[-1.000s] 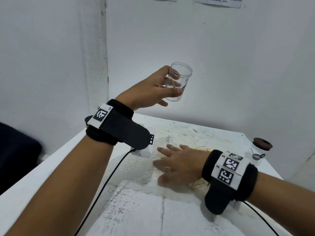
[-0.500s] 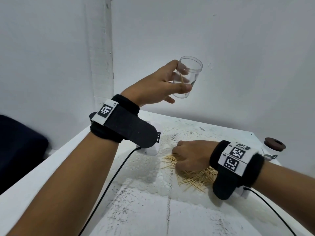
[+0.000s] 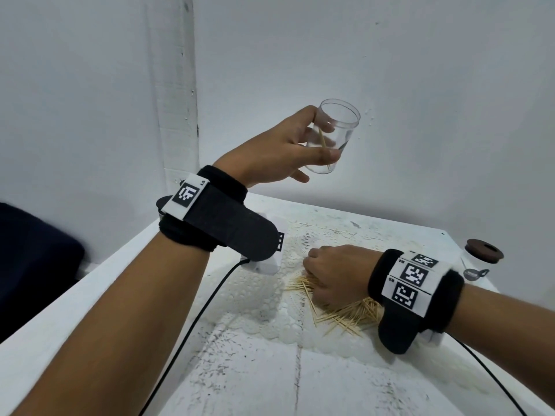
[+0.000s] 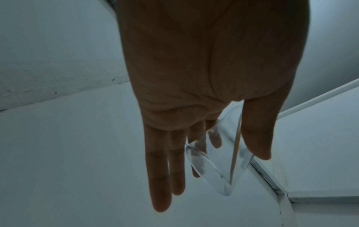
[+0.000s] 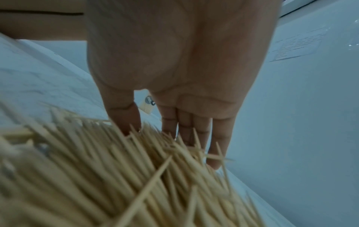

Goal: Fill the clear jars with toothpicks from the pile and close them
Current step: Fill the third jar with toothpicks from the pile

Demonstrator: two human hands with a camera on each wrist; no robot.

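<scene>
Gathering a bundle is the step in hand: the right hand (image 3: 336,274) sits knuckles-up on the toothpick pile (image 3: 345,315), thumb and fingers (image 5: 196,130) dug into the sticks, though whether they have actually clenched on any I cannot tell. The left hand (image 3: 285,154) grips the clear jar (image 3: 335,136) in the air at about 12 o'clock from the pile, well above the desk (image 3: 270,370), thumb on one side, fingers on the other, mouth tilted up and away; a single toothpick (image 4: 236,147) leans inside it. To do this well, I would rake the sticks so they lie parallel before pinching, since a crossed tangle will likely jam at the rim. Taking a modest bunch and bringing the jar down beside the pile, mouth angled toward the right hand, should shorten the carry and limit spills. A second jar with a brown lid (image 3: 483,250) stands at 3 o'clock near the desk edge, seemingly done.
</scene>
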